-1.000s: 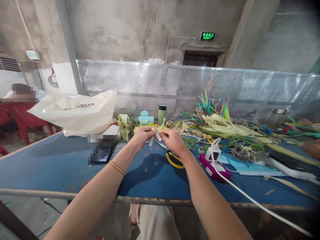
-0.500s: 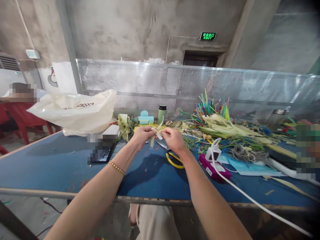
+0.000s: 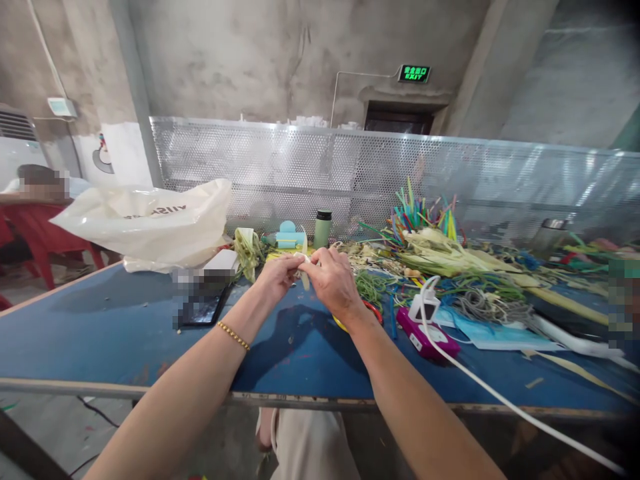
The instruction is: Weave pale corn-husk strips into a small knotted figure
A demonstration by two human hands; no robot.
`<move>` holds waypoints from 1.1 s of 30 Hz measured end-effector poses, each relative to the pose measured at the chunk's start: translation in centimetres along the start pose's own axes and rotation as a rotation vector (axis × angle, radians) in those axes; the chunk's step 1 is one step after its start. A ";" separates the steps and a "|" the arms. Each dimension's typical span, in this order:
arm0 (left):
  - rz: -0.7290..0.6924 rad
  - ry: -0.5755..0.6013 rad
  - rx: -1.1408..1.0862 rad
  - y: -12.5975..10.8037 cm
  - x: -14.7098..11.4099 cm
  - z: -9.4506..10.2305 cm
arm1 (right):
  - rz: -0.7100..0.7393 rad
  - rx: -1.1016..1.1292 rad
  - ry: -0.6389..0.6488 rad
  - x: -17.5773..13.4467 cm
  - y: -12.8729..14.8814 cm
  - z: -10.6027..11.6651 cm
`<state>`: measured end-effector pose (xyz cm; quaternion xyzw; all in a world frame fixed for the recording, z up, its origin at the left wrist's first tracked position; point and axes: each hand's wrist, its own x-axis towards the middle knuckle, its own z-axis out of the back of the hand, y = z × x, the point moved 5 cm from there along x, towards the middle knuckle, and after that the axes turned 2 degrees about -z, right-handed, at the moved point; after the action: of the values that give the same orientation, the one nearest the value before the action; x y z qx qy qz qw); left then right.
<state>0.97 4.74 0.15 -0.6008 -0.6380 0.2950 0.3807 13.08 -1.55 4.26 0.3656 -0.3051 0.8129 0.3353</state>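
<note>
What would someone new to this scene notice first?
Probably the left hand and right hand, pinching a pale strip mid-view. Next, the big cream bag on the table's left side and the multicoloured strands sticking up right of centre. A green EXIT sign glows high on the wall.

An exit sign (image 3: 414, 74) glows at the upper right. A red chair (image 3: 43, 233) stands at the left edge, a white bag (image 3: 150, 230) to its right. A green bottle (image 3: 323, 232) stands near the centre; a charger (image 3: 424, 308) sits in a purple socket (image 3: 425, 339) lower right.
</note>
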 end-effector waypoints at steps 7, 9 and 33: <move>-0.039 -0.010 0.014 -0.2 0.1 0.0 | 0.021 0.007 -0.034 0.1 0.2 0.7; -0.075 -0.019 0.017 -0.4 -0.1 0.0 | 0.007 0.058 -0.053 0.0 0.2 0.7; -0.154 0.266 0.163 -0.6 -1.8 -2.9 | -0.737 0.639 -0.256 -0.9 -4.2 -1.3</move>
<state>3.03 2.67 1.94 -0.5510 -0.6002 0.2334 0.5307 16.29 1.61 3.91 0.6301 0.0698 0.6419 0.4314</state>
